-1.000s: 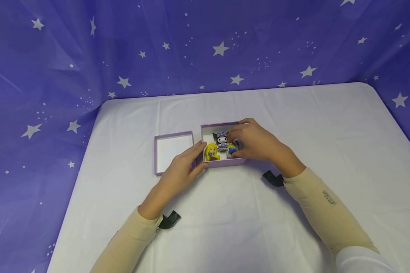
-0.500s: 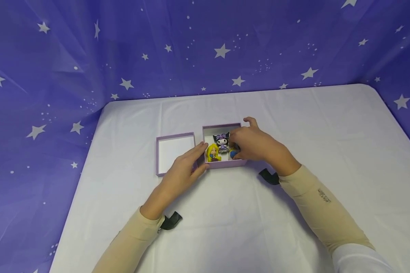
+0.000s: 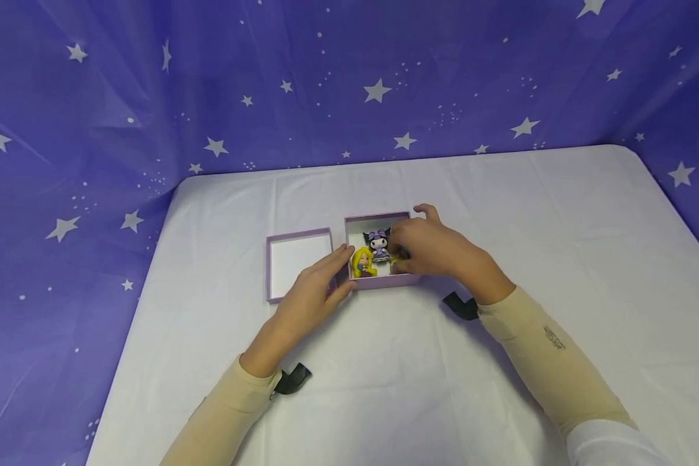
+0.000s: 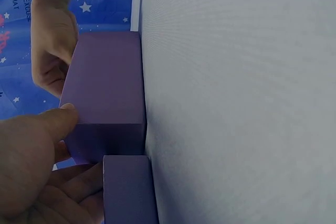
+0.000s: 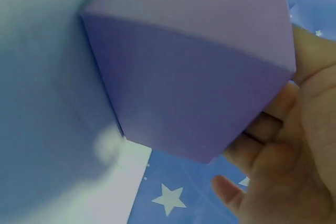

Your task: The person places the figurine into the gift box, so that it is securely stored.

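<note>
A lilac box (image 3: 384,283) with a white inside stands uncovered in the head view. Inside, a yellow-haired figurine (image 3: 363,262) sits at the front left, and a figurine with black ears and a purple dress (image 3: 378,244) lies behind it. My left hand (image 3: 305,294) holds the box's front left corner, thumb on the front wall, as the left wrist view also shows. My right hand (image 3: 433,246) reaches over the right wall, its fingers curled round a third figurine (image 3: 393,265), mostly hidden, with a bit of yellow showing. One finger sticks out past the rim.
The shallow lilac lid (image 3: 299,259), white inside, lies just left of the box, partly under my left hand. A white cloth (image 3: 373,375) covers the table. A purple curtain with stars (image 3: 303,77) hangs behind and along the sides.
My right hand's fingers have sunk deeper into the box's right side, covering more of the third figurine, whose blue part no longer shows. One finger has lifted off the rim. My left hand stays put.
</note>
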{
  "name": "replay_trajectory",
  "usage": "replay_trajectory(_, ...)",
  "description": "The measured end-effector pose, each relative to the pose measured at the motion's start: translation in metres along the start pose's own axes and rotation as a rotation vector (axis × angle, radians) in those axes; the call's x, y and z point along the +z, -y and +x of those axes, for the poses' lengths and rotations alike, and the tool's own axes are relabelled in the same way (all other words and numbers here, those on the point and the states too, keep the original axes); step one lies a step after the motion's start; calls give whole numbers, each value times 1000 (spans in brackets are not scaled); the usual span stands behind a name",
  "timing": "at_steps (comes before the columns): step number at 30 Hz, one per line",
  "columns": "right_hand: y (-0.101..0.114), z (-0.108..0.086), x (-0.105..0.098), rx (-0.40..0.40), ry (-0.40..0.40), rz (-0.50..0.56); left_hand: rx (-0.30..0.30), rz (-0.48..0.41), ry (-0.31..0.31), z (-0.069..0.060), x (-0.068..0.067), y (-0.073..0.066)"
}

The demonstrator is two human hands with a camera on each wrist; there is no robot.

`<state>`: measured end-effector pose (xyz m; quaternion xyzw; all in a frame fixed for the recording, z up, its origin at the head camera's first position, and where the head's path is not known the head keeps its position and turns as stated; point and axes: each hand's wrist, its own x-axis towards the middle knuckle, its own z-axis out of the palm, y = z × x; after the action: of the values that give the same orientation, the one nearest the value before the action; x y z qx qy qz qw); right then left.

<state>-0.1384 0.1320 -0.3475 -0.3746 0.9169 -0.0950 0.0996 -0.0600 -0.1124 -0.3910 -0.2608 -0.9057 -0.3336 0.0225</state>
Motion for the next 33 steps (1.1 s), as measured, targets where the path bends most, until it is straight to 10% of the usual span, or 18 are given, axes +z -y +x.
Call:
replay_trajectory(11, 20, -8, 12, -63, -423, 122, 8, -19, -2, -1, -1, -1)
replay_trajectory(21, 67, 1, 30, -207, -595, 303, -8, -154, -138, 0, -13, 6)
replay_trajectory(26, 90, 2, 30, -220, -548, 419, -136, -58, -342, -2, -36, 15)
replay_trajectory(33, 120, 6, 31, -98, -281, 604, -435, 145, -323, -11, -64, 29)
